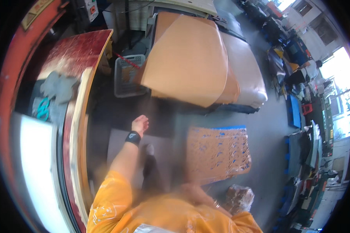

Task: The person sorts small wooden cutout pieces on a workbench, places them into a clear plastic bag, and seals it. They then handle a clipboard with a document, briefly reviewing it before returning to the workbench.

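My left hand (140,125) is out in front of me above the floor, its fingers curled in with nothing visible in them. A black band circles that wrist. My right hand (191,193) is close to my body and smeared by motion, so its fingers cannot be read. Ahead lies a stack of large tan leather-like sheets (186,58), with a paler grey-beige sheet (247,70) on its right side. To the right of my hands, a brown sheet full of cut-out holes (217,155) lies low, with blue showing through and along its far edge.
At left stands a red-topped worktable (76,50) with grey scraps (58,87) and teal-handled scissors (43,109). A grey plastic basket (120,79) sits beside the stack. A shiny wrapped bundle (240,199) is at lower right. Another person (309,70) works at far right.
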Demonstrator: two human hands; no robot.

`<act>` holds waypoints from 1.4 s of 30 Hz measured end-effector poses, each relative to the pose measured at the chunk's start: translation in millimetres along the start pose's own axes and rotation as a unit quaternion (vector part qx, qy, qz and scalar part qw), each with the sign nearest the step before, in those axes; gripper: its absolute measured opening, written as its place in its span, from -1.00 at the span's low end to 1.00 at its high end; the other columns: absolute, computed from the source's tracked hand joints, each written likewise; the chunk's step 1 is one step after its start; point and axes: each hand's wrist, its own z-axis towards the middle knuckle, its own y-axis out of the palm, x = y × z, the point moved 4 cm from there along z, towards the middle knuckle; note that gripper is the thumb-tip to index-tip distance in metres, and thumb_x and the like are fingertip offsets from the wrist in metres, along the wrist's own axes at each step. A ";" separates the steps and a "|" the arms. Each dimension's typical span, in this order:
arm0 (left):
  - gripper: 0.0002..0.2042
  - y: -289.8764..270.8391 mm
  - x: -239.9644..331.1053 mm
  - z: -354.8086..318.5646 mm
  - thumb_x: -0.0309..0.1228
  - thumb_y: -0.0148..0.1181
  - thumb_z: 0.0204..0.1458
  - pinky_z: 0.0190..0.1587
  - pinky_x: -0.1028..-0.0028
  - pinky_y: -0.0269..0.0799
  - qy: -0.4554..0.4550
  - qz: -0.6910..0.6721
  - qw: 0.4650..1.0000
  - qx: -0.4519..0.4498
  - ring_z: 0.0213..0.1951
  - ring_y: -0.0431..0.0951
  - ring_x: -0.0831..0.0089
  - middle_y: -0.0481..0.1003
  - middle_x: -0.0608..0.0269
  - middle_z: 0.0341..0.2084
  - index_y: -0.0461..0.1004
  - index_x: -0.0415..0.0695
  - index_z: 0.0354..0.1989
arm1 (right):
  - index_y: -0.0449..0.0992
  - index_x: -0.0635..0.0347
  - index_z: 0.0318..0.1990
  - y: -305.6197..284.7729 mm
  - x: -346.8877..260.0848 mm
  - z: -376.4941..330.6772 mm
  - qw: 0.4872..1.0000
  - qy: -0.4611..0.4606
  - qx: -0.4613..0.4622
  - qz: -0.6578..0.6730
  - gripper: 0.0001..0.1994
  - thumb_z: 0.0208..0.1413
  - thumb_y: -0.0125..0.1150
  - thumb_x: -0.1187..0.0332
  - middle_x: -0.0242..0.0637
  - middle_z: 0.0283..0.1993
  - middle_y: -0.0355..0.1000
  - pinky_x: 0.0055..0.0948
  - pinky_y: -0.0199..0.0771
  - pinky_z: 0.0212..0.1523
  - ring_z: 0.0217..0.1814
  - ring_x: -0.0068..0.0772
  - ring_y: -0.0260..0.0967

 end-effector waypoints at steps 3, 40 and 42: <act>-0.73 27.4 44.9 110.1 -0.35 0.19 0.02 -0.40 0.55 0.36 0.012 0.018 0.999 0.027 -0.43 0.45 0.63 0.49 0.42 -0.40 0.42 -0.02 -0.08 | 0.46 0.23 -0.05 -40.4 9.1 30.6 0.972 0.145 0.028 0.181 -0.70 0.06 0.08 0.36 -0.03 -0.09 0.45 -0.24 0.37 0.00 -0.03 -0.01 0.38; -0.14 125.5 110.7 -263.4 -0.52 0.36 -0.41 0.25 0.24 0.06 0.539 0.308 0.776 0.116 0.24 0.08 0.03 0.10 -0.12 0.17 0.09 -0.25 0.22 | 0.44 0.29 -0.09 -384.8 81.6 -95.6 0.627 -0.138 0.649 0.408 -0.73 0.15 0.04 0.29 -0.25 -0.17 0.44 -0.41 0.40 -0.09 -0.15 -0.37 0.39; -0.47 114.4 96.4 -275.3 -0.50 0.23 -0.15 0.05 0.37 0.34 0.538 0.256 0.799 -0.086 0.02 0.41 0.19 0.39 -0.05 -0.03 0.31 -0.22 0.10 | 0.43 0.27 -0.09 -407.5 67.7 -92.0 0.657 -0.118 0.664 0.338 -0.73 0.15 0.04 0.28 -0.24 -0.18 0.44 -0.39 0.41 -0.10 -0.15 -0.36 0.40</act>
